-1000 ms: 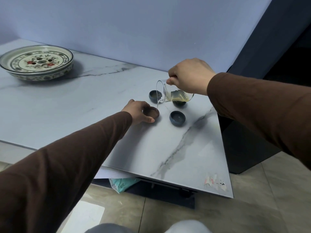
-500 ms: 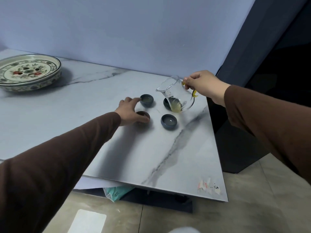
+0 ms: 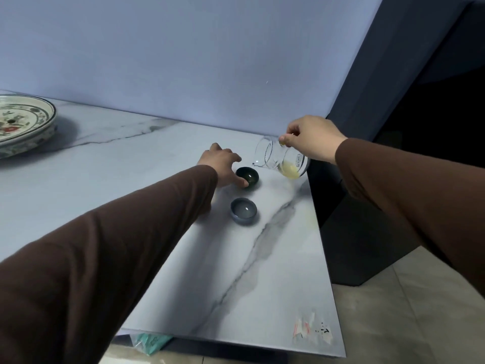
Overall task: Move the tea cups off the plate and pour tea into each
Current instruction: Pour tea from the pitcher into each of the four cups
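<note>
Marble tabletop (image 3: 157,164), one plate (image 3: 23,122), one grey cup (image 3: 243,210); left hand (image 3: 223,164) spread, touching one dark cup (image 3: 248,176); right hand (image 3: 312,137) pinching one pitcher (image 3: 280,158).

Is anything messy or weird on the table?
No clear spill. The glass pitcher is tilted in the right hand, holding little tea. Torn sticker scraps mark the table's near right corner.

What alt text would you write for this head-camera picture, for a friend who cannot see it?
A person's right hand holds a tilted glass pitcher, a little yellow tea in it, above a marble table. The left hand touches a dark green cup; a blue-grey cup stands nearer, a patterned plate far left.
</note>
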The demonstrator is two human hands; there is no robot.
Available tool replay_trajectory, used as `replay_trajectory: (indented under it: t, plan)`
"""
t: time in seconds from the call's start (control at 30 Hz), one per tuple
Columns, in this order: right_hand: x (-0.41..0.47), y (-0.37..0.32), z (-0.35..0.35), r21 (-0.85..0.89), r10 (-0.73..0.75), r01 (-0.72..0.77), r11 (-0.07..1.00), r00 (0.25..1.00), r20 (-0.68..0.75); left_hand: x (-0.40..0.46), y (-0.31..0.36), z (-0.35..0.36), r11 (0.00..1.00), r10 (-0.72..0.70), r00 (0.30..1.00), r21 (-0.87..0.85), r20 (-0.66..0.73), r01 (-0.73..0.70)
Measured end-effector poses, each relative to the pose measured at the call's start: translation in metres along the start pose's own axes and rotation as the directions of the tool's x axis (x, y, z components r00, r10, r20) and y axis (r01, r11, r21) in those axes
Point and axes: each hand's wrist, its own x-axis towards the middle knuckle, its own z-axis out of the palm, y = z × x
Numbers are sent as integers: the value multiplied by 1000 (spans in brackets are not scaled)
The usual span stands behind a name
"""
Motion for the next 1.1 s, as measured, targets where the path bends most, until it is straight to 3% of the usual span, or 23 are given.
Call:
replay_trajectory:
  t: [0.23, 0.43, 1.1]
  plan:
    - [16, -6, 7, -111, -80, 82, 990, 997, 20, 10, 5, 11, 999, -14, 999, 33, 44, 13]
    - [23, -16, 7, -201, -154, 160, 966, 987, 45, 9, 4, 13, 998, -35, 999, -55, 35, 37]
    - [25, -42, 2, -320, -309, 304, 897, 950, 37, 12, 2, 16, 992, -95, 994, -75, 61, 99]
